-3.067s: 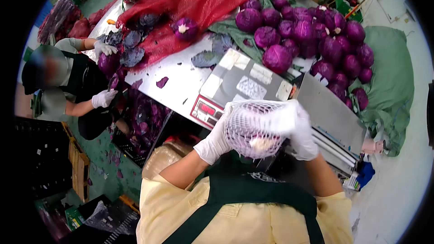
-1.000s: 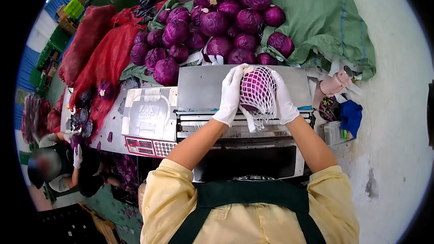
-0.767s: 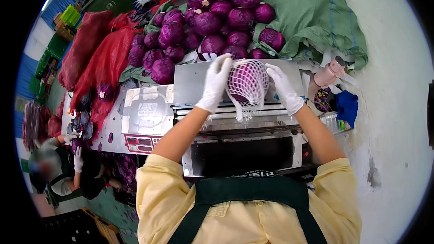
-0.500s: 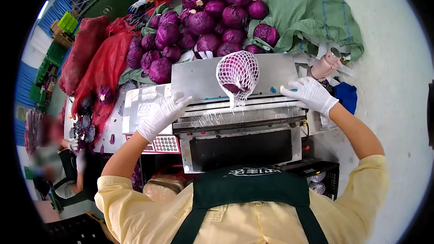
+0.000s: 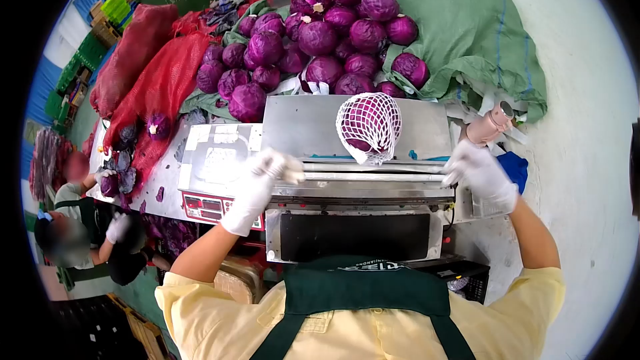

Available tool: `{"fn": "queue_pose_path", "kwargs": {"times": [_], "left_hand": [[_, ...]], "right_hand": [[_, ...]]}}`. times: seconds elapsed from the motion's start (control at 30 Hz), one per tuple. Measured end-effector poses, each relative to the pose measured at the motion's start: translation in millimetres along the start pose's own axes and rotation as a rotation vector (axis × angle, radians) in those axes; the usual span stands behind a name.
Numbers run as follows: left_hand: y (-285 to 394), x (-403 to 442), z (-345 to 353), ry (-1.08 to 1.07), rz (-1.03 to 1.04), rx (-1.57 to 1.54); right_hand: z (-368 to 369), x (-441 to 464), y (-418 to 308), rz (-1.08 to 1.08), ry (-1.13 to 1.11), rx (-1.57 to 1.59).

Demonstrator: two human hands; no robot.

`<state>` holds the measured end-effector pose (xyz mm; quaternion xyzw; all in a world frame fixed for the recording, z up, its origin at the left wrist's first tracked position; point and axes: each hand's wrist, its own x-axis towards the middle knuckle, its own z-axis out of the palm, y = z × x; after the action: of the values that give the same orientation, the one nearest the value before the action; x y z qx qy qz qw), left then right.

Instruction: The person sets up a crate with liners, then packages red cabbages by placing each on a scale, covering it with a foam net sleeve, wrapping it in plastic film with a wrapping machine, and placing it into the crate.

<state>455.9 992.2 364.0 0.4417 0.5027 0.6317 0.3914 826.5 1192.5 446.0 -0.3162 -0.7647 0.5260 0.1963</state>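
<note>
Grey-white weighing scale with red front (image 5: 212, 160): it stands on the left side.
White-gloved left hand (image 5: 259, 185): seen over the right edge of the scale; the fingers are bent and blurred, so I cannot tell if they pinch something.
Heap of round, purple, un-netted cabbages (image 5: 319, 39): it lies at the far side; on those I can see, no netting is done.
Silver metal machine with flat plate and long bars (image 5: 293, 123): the left hand is near the left end of its bars.
Round purple cabbage in white net (image 5: 370, 125): it rests on the plate, apart from both hands. Its netting looks finished; I see no other wrapping over it.
Black plastic crate (image 5: 477, 283): something round shows inside, too hidden to count as a finished piece.
White-gloved right hand (image 5: 480, 173): at the right end of the bars, fingers bent inward; if they grip anything, I cannot tell.
</note>
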Motion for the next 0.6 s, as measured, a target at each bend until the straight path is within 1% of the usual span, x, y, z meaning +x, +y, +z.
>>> {"fn": "queue_pose_path", "kwargs": {"times": [0.03,0.07,0.1,0.17,0.2,0.23,0.27,0.3,0.33,0.37,0.4,0.43,0.5,0.53,0.57,0.6], "left_hand": [[13,15,0,0.054,0.128,-0.021],[37,34,7,0.082,0.179,0.141],[52,53,18,0.109,0.228,0.303],[36,94,29,-0.117,0.394,0.388],[18,105,31,-0.261,0.460,0.687],[-5,117,31,-0.396,0.529,0.995],[-29,124,38,-0.472,0.471,0.970],[-48,127,47,-0.547,0.411,0.943],[-57,129,51,-0.540,0.318,0.766],[-63,132,53,-0.530,0.229,0.587],[-71,134,55,-0.470,0.147,0.491],[-71,133,58,-0.433,0.059,0.410],[-75,133,71,-0.314,-0.232,-0.023],[-60,129,74,-0.335,-0.396,-0.187],[-51,122,76,-0.333,-0.401,-0.187],[-44,111,78,-0.375,-0.508,-0.132]], "right_hand": [[-7,16,-17,-0.065,0.077,0.162],[-12,38,-28,-0.163,0.199,0.171],[-14,62,-33,-0.228,0.427,-0.167],[-16,117,12,-0.574,0.341,-0.282],[-11,141,45,-0.664,0.290,-0.528],[-9,163,63,-0.766,0.240,-0.777],[13,170,55,-0.226,0.033,-0.067],[36,164,61,-0.129,-0.127,0.248],[59,158,66,0.011,-0.254,0.549],[67,162,88,-0.170,-0.285,0.384],[74,165,110,-0.353,-0.286,0.229],[69,166,121,-0.379,-0.241,-0.005],[56,164,136,-0.253,-0.343,-0.301],[53,149,106,-0.192,-0.375,-0.229],[50,134,79,-0.130,-0.407,-0.156],[49,121,63,-0.106,-0.471,-0.088]]}}
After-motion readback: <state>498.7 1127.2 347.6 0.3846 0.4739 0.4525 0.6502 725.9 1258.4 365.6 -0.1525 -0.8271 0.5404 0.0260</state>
